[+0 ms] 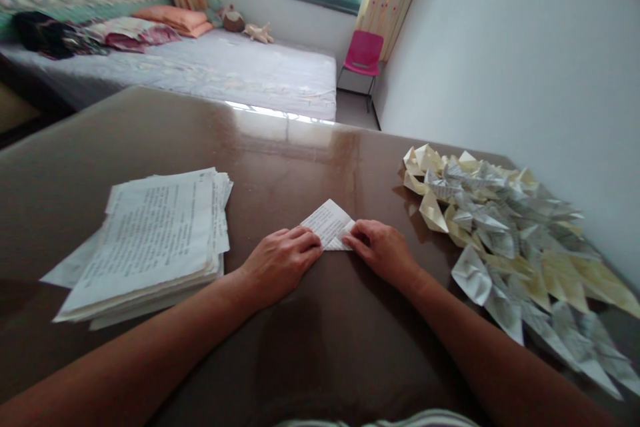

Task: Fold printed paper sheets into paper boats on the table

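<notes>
A small piece of folded printed paper (327, 221) lies on the brown table (300, 347) in front of me, its top corner pointing away. My left hand (286, 255) rests on its left side, fingers together and pressing the edge down. At the right corner, my right hand (383, 247) pinches the paper between thumb and curled fingers. The lower edge of the paper shows between both hands. What lies beneath my left fingertips is hidden.
A stack of printed sheets (150, 233) lies to the left. Many folded paper boats (480, 213) are heaped on the right, near the wall (525, 60). Beyond the table are a bed (260, 73) and a pink chair (363, 53) under the window.
</notes>
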The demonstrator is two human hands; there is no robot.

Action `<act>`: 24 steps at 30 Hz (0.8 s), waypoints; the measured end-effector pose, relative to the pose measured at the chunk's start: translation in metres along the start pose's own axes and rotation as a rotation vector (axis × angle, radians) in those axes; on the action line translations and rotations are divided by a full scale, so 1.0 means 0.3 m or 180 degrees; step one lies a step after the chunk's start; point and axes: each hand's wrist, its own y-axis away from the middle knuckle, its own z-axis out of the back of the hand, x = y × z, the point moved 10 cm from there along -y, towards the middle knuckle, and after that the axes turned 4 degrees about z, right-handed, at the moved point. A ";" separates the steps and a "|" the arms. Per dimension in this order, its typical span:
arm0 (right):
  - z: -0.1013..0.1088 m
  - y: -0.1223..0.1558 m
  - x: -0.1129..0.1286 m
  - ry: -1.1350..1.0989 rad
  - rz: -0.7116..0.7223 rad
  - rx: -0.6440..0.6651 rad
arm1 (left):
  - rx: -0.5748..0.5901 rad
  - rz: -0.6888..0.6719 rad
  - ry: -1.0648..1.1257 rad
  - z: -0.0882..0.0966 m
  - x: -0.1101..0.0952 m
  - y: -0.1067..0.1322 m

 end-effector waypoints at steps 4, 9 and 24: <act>-0.001 -0.001 0.001 0.0057 -0.0025 -0.0012 | -0.0013 0.0045 -0.0049 -0.001 -0.004 -0.002; 0.002 -0.001 0.000 0.0044 -0.0067 -0.0034 | 0.0124 0.0049 -0.0237 -0.015 -0.017 -0.006; 0.036 0.048 0.142 0.0823 0.0748 -0.0127 | 0.0356 -0.0087 -0.0558 -0.028 -0.040 -0.004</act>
